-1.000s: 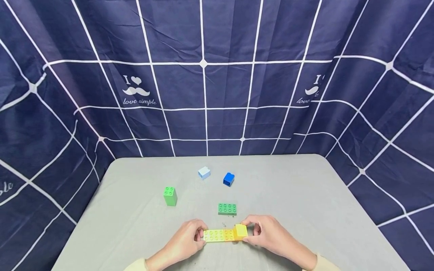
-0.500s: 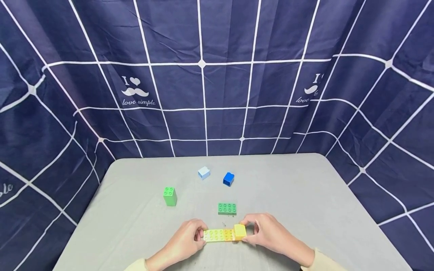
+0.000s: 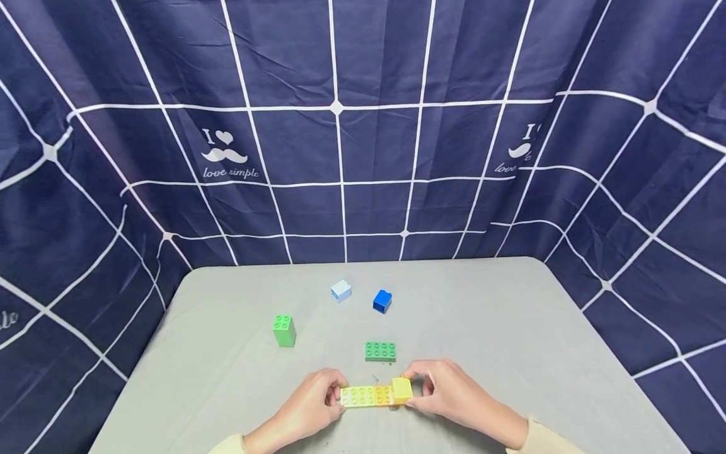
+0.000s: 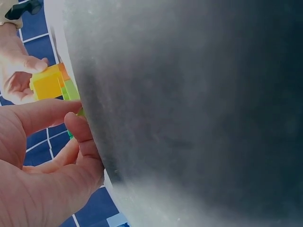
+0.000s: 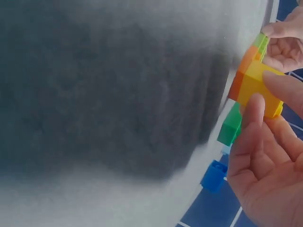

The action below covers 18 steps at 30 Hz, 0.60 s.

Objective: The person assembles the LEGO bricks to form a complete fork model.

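Observation:
Near the front of the grey table, a lime-green toy brick [image 3: 358, 396] and an orange brick [image 3: 383, 395] lie end to end in a row. A yellow brick [image 3: 403, 389] sits on the right end of the orange one. My left hand [image 3: 311, 402] pinches the lime-green brick's left end between thumb and fingers. With thumb and fingertips, my right hand [image 3: 450, 392] grips the yellow brick from its right side. The right wrist view shows the yellow brick [image 5: 258, 90] against the orange brick [image 5: 244, 71]; whether its studs are fully seated cannot be told.
Just behind the row lies a dark green brick [image 3: 380, 351]. A tall light green brick [image 3: 285, 331] stands farther left. Toward the back are a pale blue brick [image 3: 341, 290] and a blue brick [image 3: 382, 301]. A navy checked curtain [image 3: 374, 151] surrounds the table [image 3: 482, 315].
The yellow brick and my right hand have shifted very slightly left since a second ago. My left hand keeps its pinch on the lime-green brick.

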Each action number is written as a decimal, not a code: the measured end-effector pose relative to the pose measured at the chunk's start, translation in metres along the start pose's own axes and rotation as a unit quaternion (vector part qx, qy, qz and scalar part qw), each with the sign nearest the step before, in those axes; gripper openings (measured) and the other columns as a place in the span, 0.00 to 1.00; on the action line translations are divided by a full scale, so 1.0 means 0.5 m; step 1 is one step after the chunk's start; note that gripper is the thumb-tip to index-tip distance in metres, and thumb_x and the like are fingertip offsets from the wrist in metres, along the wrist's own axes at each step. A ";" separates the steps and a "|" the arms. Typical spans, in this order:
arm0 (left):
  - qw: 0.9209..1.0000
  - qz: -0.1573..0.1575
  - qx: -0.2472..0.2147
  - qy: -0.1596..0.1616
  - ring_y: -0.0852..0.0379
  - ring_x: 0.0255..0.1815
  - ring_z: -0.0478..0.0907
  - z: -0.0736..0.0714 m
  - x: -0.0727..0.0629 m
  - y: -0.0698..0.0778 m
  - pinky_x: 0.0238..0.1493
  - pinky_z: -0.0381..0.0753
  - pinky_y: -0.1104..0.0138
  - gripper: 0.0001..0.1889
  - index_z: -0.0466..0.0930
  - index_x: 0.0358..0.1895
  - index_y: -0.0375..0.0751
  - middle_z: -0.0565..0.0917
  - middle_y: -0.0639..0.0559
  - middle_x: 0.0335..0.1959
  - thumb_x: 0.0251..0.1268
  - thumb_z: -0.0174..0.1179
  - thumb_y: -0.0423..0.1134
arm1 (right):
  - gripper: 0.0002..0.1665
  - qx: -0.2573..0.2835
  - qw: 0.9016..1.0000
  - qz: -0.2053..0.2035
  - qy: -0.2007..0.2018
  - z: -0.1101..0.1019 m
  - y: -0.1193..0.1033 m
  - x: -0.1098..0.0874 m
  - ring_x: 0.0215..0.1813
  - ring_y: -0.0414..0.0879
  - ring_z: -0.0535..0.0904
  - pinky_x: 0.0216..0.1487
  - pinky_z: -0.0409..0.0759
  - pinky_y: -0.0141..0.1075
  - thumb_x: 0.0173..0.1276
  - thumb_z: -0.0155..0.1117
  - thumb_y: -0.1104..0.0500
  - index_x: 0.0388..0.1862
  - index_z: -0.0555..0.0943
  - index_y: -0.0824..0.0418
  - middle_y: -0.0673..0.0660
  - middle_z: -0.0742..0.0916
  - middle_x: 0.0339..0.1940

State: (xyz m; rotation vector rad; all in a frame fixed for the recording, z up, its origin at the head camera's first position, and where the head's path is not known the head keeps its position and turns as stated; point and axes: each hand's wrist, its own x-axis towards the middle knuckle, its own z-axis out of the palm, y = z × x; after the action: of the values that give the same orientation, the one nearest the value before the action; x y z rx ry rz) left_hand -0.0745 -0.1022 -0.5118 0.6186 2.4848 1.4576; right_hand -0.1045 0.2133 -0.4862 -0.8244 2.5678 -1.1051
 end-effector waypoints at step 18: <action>1.000 0.002 -0.013 -0.003 0.66 0.30 0.74 0.001 0.000 -0.004 0.32 0.73 0.73 0.17 0.83 0.41 0.40 0.77 0.58 0.30 0.53 0.71 0.17 | 0.17 -0.013 0.999 -0.028 -0.015 0.012 0.005 0.000 0.32 0.34 0.76 0.31 0.78 0.31 0.68 0.83 0.53 0.54 0.88 0.44 0.36 0.85 0.41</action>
State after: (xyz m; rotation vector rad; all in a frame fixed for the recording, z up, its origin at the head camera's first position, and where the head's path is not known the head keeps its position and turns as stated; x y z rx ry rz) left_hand -0.0747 -0.1027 -0.5140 0.6226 2.4572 1.4849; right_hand -0.1029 0.2111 -0.4923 -0.9176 2.5550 -1.0691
